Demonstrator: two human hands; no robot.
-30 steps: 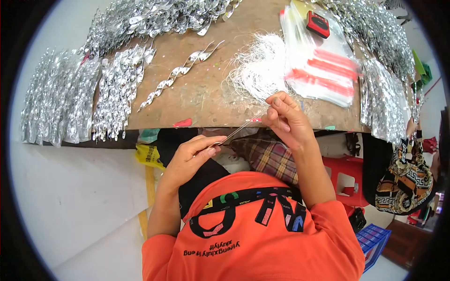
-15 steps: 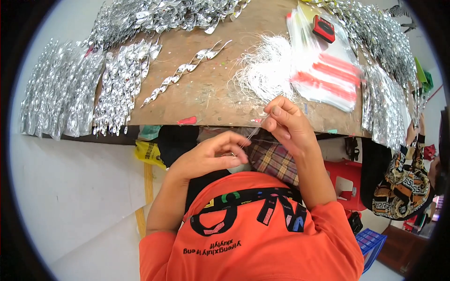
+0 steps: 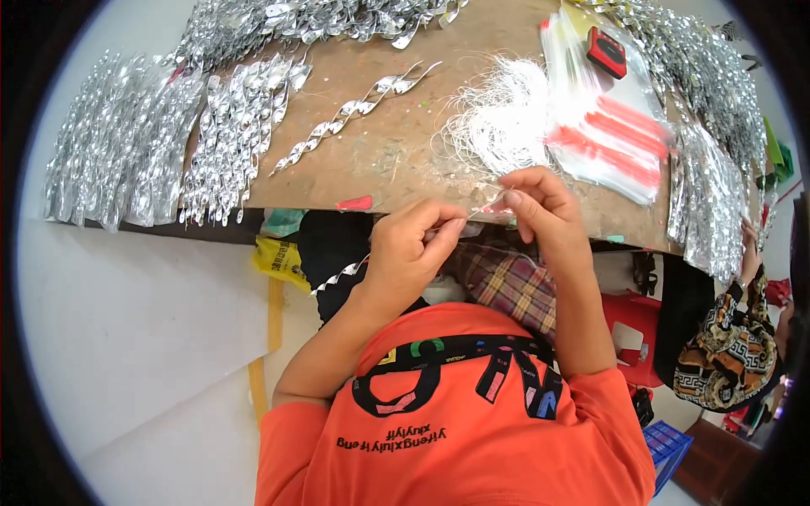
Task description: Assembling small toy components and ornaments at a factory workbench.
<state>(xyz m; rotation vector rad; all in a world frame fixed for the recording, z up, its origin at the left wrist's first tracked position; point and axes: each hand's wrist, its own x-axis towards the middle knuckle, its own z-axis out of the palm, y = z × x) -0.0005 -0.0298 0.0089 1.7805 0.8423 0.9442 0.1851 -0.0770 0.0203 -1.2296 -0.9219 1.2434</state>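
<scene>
At the table's near edge, my left hand [image 3: 413,243] is closed, thumb and forefinger pinched together on a thin white thread [image 3: 483,217]. The thread spans the short gap to my right hand [image 3: 548,215], whose thumb and forefinger pinch its other side. From behind my left hand a twisted silver foil strip [image 3: 339,277] sticks out over my lap; its upper end is hidden by the hand. Beyond my hands lies a loose heap of white threads [image 3: 499,114]. A longer pair of twisted silver strips [image 3: 354,110] rests on the brown tabletop [image 3: 396,160].
Silver spiral bundles [image 3: 126,139] drape over the table's left edge, and more silver strands [image 3: 709,198] hang at the right. Clear plastic bags with red bands [image 3: 612,139] carry a small red-and-black device [image 3: 607,52]. A co-worker's patterned sleeve [image 3: 730,346] is at far right.
My left hand has moved up and right and closed into a pinch. The silver strip has come into view behind it. The table appears shifted slightly up and right.
</scene>
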